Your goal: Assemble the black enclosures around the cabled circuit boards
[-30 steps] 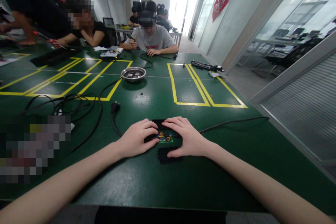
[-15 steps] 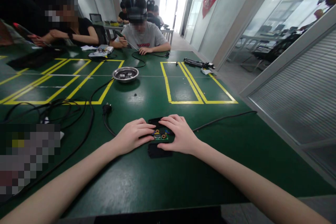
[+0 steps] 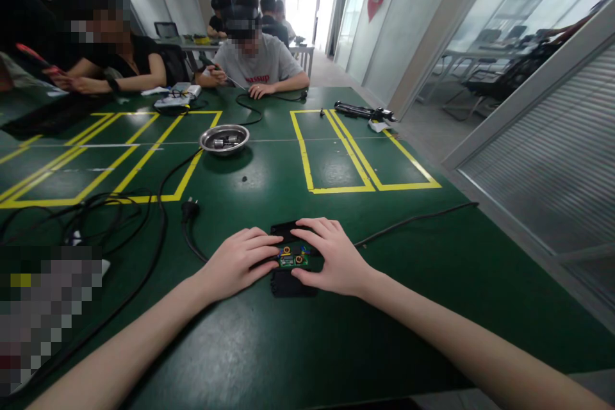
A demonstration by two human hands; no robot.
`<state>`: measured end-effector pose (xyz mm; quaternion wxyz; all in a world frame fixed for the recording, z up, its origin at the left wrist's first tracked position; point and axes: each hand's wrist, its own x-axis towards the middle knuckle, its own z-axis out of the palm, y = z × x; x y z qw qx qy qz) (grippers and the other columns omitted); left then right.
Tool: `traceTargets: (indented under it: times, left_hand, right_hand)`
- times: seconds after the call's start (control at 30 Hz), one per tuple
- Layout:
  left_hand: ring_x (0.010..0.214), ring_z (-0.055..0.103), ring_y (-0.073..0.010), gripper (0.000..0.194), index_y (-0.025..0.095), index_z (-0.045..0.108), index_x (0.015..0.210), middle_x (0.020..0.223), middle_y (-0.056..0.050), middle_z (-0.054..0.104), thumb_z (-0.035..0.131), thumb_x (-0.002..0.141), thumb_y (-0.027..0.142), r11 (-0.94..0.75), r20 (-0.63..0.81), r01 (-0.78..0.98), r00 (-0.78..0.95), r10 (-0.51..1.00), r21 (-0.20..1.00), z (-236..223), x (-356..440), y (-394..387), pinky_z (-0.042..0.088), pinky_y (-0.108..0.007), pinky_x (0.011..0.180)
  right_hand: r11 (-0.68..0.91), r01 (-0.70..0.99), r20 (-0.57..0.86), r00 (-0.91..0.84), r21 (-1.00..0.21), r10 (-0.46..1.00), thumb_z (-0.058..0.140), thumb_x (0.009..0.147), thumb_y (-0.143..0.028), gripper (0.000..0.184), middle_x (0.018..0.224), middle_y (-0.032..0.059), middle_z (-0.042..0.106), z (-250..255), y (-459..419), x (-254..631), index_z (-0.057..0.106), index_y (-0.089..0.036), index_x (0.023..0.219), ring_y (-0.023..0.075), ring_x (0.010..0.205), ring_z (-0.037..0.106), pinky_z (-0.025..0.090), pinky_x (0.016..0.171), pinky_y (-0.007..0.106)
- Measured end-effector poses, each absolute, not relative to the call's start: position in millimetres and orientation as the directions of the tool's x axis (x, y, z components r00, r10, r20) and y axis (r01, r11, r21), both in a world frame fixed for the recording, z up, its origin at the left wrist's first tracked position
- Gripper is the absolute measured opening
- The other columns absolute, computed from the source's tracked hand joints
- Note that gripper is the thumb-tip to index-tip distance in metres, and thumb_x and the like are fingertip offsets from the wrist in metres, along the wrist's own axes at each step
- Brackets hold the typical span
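Note:
Both my hands rest on a small black device [image 3: 283,230] lying on the green table [image 3: 298,346]. Its casing is off, showing a green circuit board [image 3: 291,259] with small yellow coils. My left hand [image 3: 239,262] presses on the device's left side with curled fingers. My right hand [image 3: 331,258] covers the right side, fingers bent over the top and thumb on the black cover piece [image 3: 287,286] in front. A thin black cable [image 3: 413,220] runs from under my right hand to the right.
A metal bowl [image 3: 224,139] with small parts stands further back. A black power cord with plug [image 3: 188,208] and tangled cables [image 3: 96,218] lie left. Yellow tape outlines [image 3: 336,189] mark the table. A black tool [image 3: 362,112] lies far right. Two people work across the table.
My hands and the device stay together. My right thumb has come closer to the black cover piece. The view has shifted slightly.

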<state>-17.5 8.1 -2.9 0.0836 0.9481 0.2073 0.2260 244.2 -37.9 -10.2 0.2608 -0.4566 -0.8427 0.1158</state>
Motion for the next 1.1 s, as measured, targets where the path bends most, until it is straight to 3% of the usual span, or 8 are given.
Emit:
traceTargets:
  times: [0.33, 0.47, 0.53, 0.6, 0.73, 0.87, 1.1]
  left_hand:
    - [0.11, 0.072, -0.0251, 0.018, 0.019, 0.076, 0.109, 0.124, -0.012, 0.077, 0.062, 0.103, 0.029, -0.895, 0.429, 0.374, 0.786, 0.444, 0.242, -7, -16, 10, 0.061, -0.044, 0.097]
    - [0.109, 0.072, -0.0248, 0.02, 0.018, 0.076, 0.108, 0.123, -0.013, 0.077, 0.061, 0.104, 0.03, -0.9, 0.424, 0.367, 0.795, 0.434, 0.234, -6, -14, 11, 0.062, -0.043, 0.095]
    - [0.107, 0.072, -0.0241, 0.02, 0.018, 0.076, 0.107, 0.123, -0.013, 0.077, 0.06, 0.104, 0.03, -0.902, 0.438, 0.364, 0.789, 0.431, 0.233, -6, -14, 11, 0.062, -0.042, 0.093]
    - [0.106, 0.072, -0.0242, 0.021, 0.019, 0.076, 0.106, 0.127, -0.014, 0.074, 0.059, 0.105, 0.031, -0.896, 0.448, 0.387, 0.776, 0.444, 0.218, -6, -14, 11, 0.062, -0.042, 0.091]
    - [0.092, 0.071, -0.0192, 0.025, 0.018, 0.076, 0.106, 0.111, -0.011, 0.071, 0.056, 0.106, 0.034, -0.871, 0.461, 0.439, 0.74, 0.49, 0.22, -6, -14, 9, 0.061, -0.032, 0.08]
    - [0.079, 0.071, -0.0156, 0.027, 0.017, 0.073, 0.112, 0.093, -0.006, 0.074, 0.051, 0.108, 0.033, -0.85, 0.388, 0.438, 0.758, 0.524, 0.291, -5, -16, 6, 0.057, -0.024, 0.071]
    - [0.072, 0.072, -0.0137, 0.018, 0.016, 0.072, 0.108, 0.087, -0.004, 0.077, 0.058, 0.103, 0.027, -0.792, 0.387, 0.35, 0.728, 0.566, 0.5, 7, -16, -3, 0.053, -0.021, 0.064]
  right_hand:
    - [0.576, 0.685, 0.335, -0.469, -0.446, 0.817, 0.076, 0.083, -0.037, 0.06, 0.143, 0.017, 0.061, -11, -39, 251, 0.061, -0.023, 0.138, 0.0362, 0.132, 0.057, 0.044, 0.109, 0.057]
    - [0.591, 0.606, 0.37, -0.461, -0.533, 0.807, 0.069, 0.089, -0.034, 0.051, 0.143, 0.0164, 0.056, -7, -33, 260, 0.058, -0.023, 0.137, 0.0328, 0.133, 0.056, 0.048, 0.11, 0.053]
    - [0.592, 0.559, 0.377, -0.46, -0.581, 0.804, 0.066, 0.089, -0.029, 0.041, 0.136, 0.0152, 0.057, -3, -30, 270, 0.058, -0.022, 0.129, 0.029, 0.123, 0.06, 0.054, 0.101, 0.046]
    - [0.573, 0.554, 0.339, -0.472, -0.604, 0.814, 0.065, 0.088, -0.026, 0.027, 0.119, 0.0114, 0.061, 1, -27, 279, 0.06, -0.022, 0.113, 0.0237, 0.1, 0.064, 0.057, 0.084, 0.039]
    - [0.574, 0.57, 0.257, -0.541, -0.588, 0.801, 0.064, 0.089, -0.024, 0.005, 0.087, 0.0036, 0.061, 4, -26, 288, 0.059, -0.022, 0.09, 0.0191, 0.079, 0.058, 0.05, 0.07, 0.032]
    - [0.564, 0.57, 0.251, -0.536, -0.598, 0.806, 0.057, 0.09, -0.02, 0.005, 0.081, 0.0024, 0.059, 3, -26, 284, 0.056, -0.022, 0.085, 0.0174, 0.074, 0.056, 0.047, 0.067, 0.03]
    - [0.485, 0.515, 0.199, -0.513, -0.707, 0.835, 0.052, 0.094, -0.026, 0.007, 0.064, -0.0057, 0.05, 9, -37, 282, 0.052, -0.023, 0.088, 0.0111, 0.05, 0.043, 0.035, 0.052, 0.025]
